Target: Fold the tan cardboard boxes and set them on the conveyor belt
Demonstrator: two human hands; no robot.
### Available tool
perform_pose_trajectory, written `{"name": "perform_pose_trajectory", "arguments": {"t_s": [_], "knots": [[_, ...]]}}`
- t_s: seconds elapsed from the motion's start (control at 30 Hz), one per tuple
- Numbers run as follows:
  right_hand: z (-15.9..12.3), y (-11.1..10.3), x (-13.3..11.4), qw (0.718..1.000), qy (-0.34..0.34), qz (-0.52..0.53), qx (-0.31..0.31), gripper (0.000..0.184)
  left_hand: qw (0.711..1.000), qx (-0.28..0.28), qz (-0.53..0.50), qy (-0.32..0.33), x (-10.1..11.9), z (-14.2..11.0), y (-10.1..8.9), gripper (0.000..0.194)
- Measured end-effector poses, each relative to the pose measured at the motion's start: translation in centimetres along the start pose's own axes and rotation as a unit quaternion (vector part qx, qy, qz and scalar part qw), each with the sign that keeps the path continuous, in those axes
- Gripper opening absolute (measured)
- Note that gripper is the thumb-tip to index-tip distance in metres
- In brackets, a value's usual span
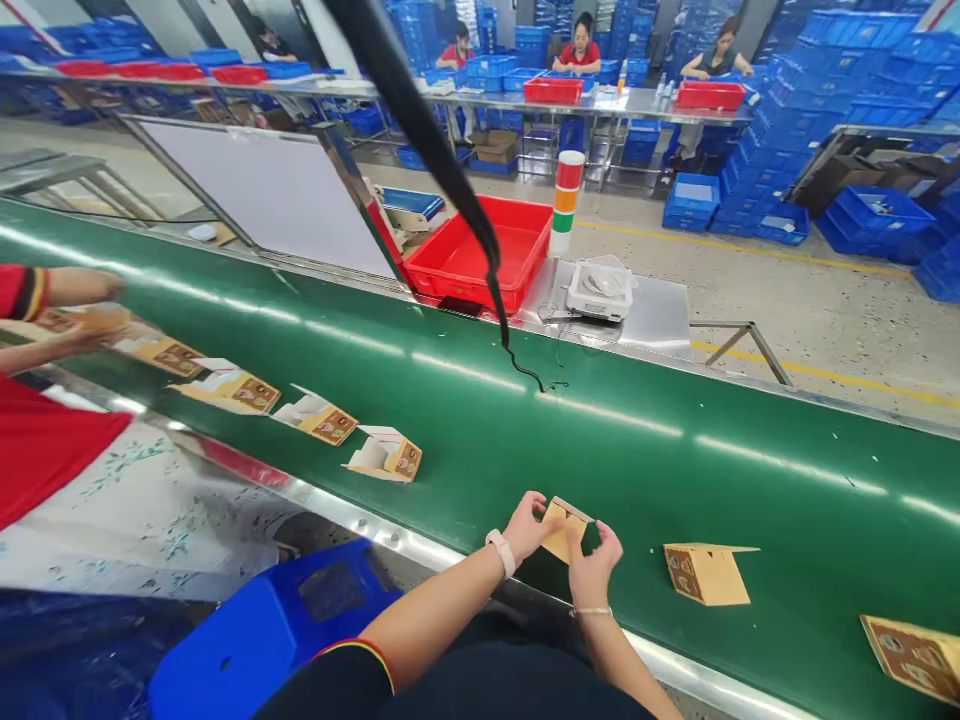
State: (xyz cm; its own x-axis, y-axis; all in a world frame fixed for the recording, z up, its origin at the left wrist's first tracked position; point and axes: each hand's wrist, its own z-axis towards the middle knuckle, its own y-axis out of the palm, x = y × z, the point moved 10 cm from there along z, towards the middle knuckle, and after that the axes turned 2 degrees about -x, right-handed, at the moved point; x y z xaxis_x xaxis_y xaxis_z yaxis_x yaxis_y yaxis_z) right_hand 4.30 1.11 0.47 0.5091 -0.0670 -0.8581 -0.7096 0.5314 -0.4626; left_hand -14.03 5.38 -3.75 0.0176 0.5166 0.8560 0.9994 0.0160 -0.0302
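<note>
Between my two hands is a small tan cardboard box [556, 541], held just above the green conveyor belt [480, 380] at its near edge. My left hand [529, 527], with a pale watch band on the wrist, grips the box's left side. On the right side, my right hand [592, 562] has its thumb on the front panel and its fingers curled at the edge. To the right a brown-and-tan box [705, 573] lies on the belt, its flap sticking out. An open box [385, 455] with something whitish inside sits to the left.
More open boxes [315, 414] line the belt leftward, where a co-worker's hands [86, 325] work. Another box [911, 655] lies far right. A black cable [450, 170] hangs over the belt. Beyond stand a red tray [480, 250], a signal light [566, 200] and a scale [600, 290].
</note>
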Motion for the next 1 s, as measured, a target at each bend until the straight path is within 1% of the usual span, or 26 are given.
{"name": "perform_pose_trajectory", "arguments": {"t_s": [0.03,0.07,0.1,0.13,0.17,0.23,0.27,0.3,0.33,0.37,0.4,0.43,0.47,0.5,0.53,0.57,0.6,0.63,0.7,0.77,0.8,0.83,0.87,0.9,0.93,1.0], "knots": [[-0.2,-1.0,-1.4,0.999,-0.039,0.003,-0.004,0.042,1.0,0.017,-0.013,0.012,-0.2,-0.6,-0.6,0.035],[-0.5,-1.7,-3.0,0.996,-0.089,0.017,-0.019,0.044,0.998,0.041,-0.024,0.029,-0.5,-1.4,-1.7,0.033],[-1.1,-2.0,-4.8,0.987,-0.147,0.045,-0.051,0.043,0.995,0.076,-0.033,0.05,-1.0,-2.3,-3.2,0.03],[-2.0,-1.6,-6.7,0.97,-0.207,0.079,-0.103,0.04,0.989,0.123,-0.039,0.069,-1.5,-3.3,-5.4,0.028],[-3.0,-0.6,-8.5,0.944,-0.258,0.113,-0.17,0.037,0.979,0.183,-0.043,0.084,-2.2,-4.4,-8.1,0.026],[-5.3,2.9,-11.5,0.881,-0.319,0.159,-0.312,0.032,0.941,0.32,-0.05,0.1,-3.4,-6.8,-14.7,0.029],[-6.2,5.1,-12.8,0.853,-0.334,0.169,-0.363,0.032,0.916,0.384,-0.055,0.106,-3.7,-7.7,-18.1,0.031],[-6.6,7.6,-13.8,0.835,-0.344,0.172,-0.394,0.035,0.894,0.429,-0.059,0.117,-3.5,-8.2,-21.2,0.033],[-6.7,10.0,-14.8,0.826,-0.352,0.17,-0.405,0.038,0.881,0.448,-0.063,0.135,-2.9,-8.1,-23.8,0.037],[-6.5,12.5,-15.6,0.822,-0.365,0.167,-0.405,0.042,0.881,0.442,-0.06,0.159,-1.8,-7.3,-25.7,0.042],[-6.1,15.0,-16.3,0.818,-0.379,0.162,-0.401,0.047,0.888,0.416,-0.048,0.189,-0.5,-6.1,-27.0,0.047],[-5.8,17.5,-16.7,0.815,-0.391,0.151,-0.4,0.051,0.901,0.372,-0.025,0.222,1.0,-4.6,-27.5,0.051],[-5.3,19.7,-16.9,0.813,-0.398,0.139,-0.401,0.053,0.913,0.317,0.009,0.257,2.5,-3.1,-27.1,0.054],[-4.9,21.6,-16.9,0.813,-0.402,0.129,-0.401,0.053,0.92,0.258,0.051,0.289,3.6,-1.8,-26.1,0.054],[-4.4,23.0,-16.7,0.816,-0.4,0.123,-0.398,0.049,0.923,0.204,0.096,0.313,4.4,-0.7,-24.6,0.051],[-3.9,23.8,-16.4,0.824,-0.392,0.122,-0.391,0.04,0.921,0.161,0.134,0.33,4.7,0.0,-23.0,0.045],[-3.5,24.2,-15.9,0.835,-0.38,0.127,-0.377,0.028,0.918,0.134,0.159,0.337,4.7,0.6,-21.6,0.036],[-3.1,24.2,-15.4,0.85,-0.361,0.134,-0.36,0.019,0.918,0.125,0.165,0.338,4.5,1.0,-20.5,0.029],[-2.4,23.6,-13.6,0.893,-0.286,0.14,-0.316,0.02,0.928,0.155,0.118,0.319,3.9,1.4,-19.8,0.022],[-1.7,22.6,-10.6,0.946,-0.157,0.133,-0.249,0.02,0.943,0.206,0.016,0.261,2.5,1.8,-20.1,0.018],[-1.5,22.1,-8.8,0.966,-0.083,0.124,-0.213,0.022,0.949,0.22,-0.036,0.222,1.8,2.2,-20.1,0.019],[-1.5,21.7,-7.0,0.977,-0.016,0.113,-0.181,0.026,0.956,0.218,-0.082,0.18,1.1,2.7,-19.8,0.022],[-1.5,21.5,-5.6,0.981,0.036,0.101,-0.162,0.031,0.961,0.203,-0.12,0.141,0.6,3.3,-19.2,0.026],[-1.5,21.4,-4.6,0.981,0.07,0.089,-0.156,0.034,0.967,0.18,-0.147,0.108,0.4,3.9,-18.4,0.03],[-1.4,21.5,-3.9,0.98,0.088,0.079,-0.161,0.036,0.971,0.156,-0.163,0.082,0.4,4.3,-17.6,0.032],[-0.9,21.2,-3.6,0.977,0.093,0.069,-0.181,0.037,0.975,0.125,-0.176,0.046,0.4,4.8,-16.2,0.032]]}}
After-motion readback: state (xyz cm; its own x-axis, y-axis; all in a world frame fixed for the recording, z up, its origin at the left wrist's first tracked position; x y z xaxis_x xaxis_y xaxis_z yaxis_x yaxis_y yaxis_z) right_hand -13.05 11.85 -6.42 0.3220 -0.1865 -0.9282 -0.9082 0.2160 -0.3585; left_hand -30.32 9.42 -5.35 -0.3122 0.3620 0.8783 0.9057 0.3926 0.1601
